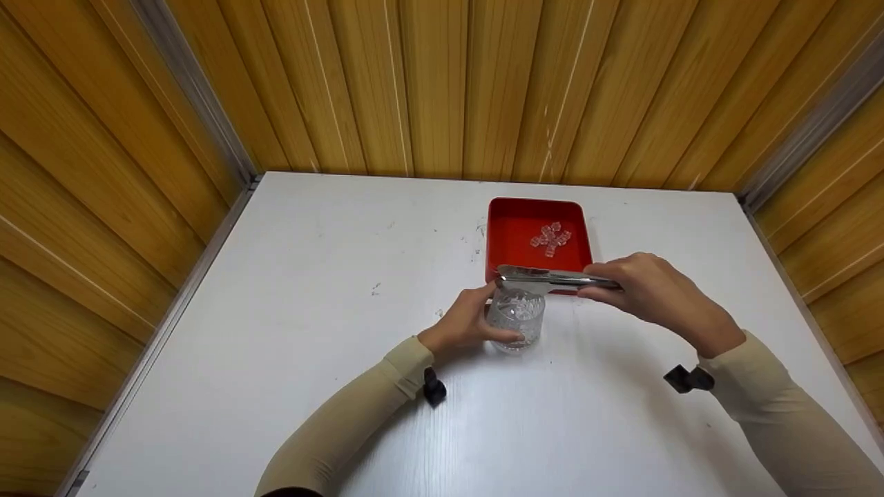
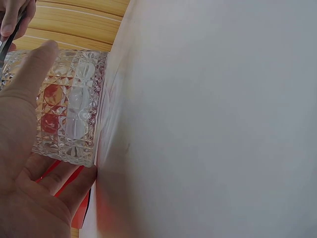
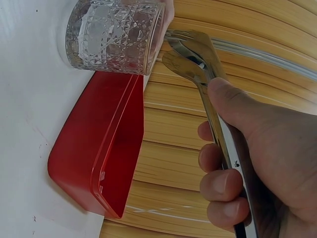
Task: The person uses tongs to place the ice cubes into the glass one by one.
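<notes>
A clear cut-glass tumbler (image 1: 515,324) stands upright on the white table, its wall patterned with facets. My left hand (image 1: 471,319) holds it from the left, thumb along the near side and fingers round the far side (image 2: 37,148). My right hand (image 1: 642,293) grips metal serving tongs (image 1: 552,277), thumb on one arm and fingers wrapped round the other. Over the tumbler's mouth lie the tong heads (image 3: 185,57), a little apart, with nothing visible between them. Several small clear cubes (image 1: 550,238) lie in a red tray (image 1: 507,235) behind the tumbler.
The white table (image 1: 311,276) meets wood-patterned panels (image 1: 428,90) at the back and sides, with metal posts (image 1: 207,96) in the corners. The red tray's near wall stands close behind the tumbler. Black wrist mounts (image 1: 434,388) hang from both sleeves.
</notes>
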A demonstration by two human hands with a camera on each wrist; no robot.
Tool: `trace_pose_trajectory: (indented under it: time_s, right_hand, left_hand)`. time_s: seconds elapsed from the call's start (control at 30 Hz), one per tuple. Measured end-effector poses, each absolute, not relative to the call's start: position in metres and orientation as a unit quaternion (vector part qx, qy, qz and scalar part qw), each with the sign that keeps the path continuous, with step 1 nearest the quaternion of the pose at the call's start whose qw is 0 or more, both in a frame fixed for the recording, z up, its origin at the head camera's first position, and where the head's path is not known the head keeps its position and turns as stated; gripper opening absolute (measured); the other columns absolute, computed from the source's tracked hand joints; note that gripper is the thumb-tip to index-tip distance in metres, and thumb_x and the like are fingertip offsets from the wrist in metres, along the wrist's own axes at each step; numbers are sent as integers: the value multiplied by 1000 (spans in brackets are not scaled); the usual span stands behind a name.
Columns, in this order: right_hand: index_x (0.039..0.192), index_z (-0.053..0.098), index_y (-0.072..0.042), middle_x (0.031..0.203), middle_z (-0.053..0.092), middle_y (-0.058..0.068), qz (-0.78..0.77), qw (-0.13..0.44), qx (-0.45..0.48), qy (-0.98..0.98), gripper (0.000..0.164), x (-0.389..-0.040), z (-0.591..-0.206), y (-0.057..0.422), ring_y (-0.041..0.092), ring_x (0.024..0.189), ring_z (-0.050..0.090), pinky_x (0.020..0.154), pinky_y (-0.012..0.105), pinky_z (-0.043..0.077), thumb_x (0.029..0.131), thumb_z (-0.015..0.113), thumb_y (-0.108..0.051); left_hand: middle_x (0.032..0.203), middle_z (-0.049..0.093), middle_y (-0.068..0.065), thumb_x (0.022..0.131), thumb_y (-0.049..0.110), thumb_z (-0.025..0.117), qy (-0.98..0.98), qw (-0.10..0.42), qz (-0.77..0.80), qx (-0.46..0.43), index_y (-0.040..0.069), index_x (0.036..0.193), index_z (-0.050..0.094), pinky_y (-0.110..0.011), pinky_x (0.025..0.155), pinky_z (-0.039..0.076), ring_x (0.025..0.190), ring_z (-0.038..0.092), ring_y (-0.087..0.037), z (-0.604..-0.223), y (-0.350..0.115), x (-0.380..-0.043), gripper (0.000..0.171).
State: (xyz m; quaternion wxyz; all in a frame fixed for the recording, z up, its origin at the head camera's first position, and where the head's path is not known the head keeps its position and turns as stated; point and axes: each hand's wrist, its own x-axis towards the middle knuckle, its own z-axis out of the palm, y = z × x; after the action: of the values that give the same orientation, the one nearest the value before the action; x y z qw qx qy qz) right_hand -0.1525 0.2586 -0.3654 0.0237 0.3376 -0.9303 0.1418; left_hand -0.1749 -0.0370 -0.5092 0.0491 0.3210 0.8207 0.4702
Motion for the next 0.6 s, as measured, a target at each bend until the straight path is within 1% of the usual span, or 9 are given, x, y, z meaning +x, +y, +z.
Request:
trace_pose_trajectory:
  time_s: [0.13, 0.23, 0.43, 0.6]
  right_hand:
    - [110, 80, -15, 84, 74, -7, 139, 28, 339, -930, 26, -153, -367, 260, 8, 63, 54, 54, 23, 49, 88, 83, -27]
    - [112, 80, -15, 86, 76, -6, 137, 26, 336, -932, 27, -153, -367, 260, 8, 64, 55, 55, 24, 51, 88, 83, -27]
    - [115, 79, -14, 92, 78, -3, 142, 39, 334, -931, 29, -158, -364, 262, 8, 66, 58, 58, 26, 54, 89, 83, -26]
    - [114, 78, -13, 88, 76, -3, 137, 44, 326, -935, 27, -166, -361, 265, 10, 64, 55, 57, 27, 50, 91, 81, -27]
  left_hand:
    - [126, 70, -7, 74, 33, 95, 822, 49, 470, 318, 10, 144, 52, -21, 96, 53, 114, 66, -14, -509, -36, -175, 85]
    - [125, 71, -8, 73, 33, 95, 824, 50, 469, 314, 10, 143, 52, -21, 95, 53, 114, 66, -14, -509, -36, -174, 85]
    - [122, 71, -7, 73, 33, 95, 826, 42, 464, 317, 8, 136, 56, -20, 95, 53, 112, 66, -14, -510, -36, -174, 79]
    - [128, 69, -5, 74, 32, 95, 819, 35, 469, 328, 11, 143, 53, -22, 98, 51, 116, 65, -14, -510, -35, -175, 84]
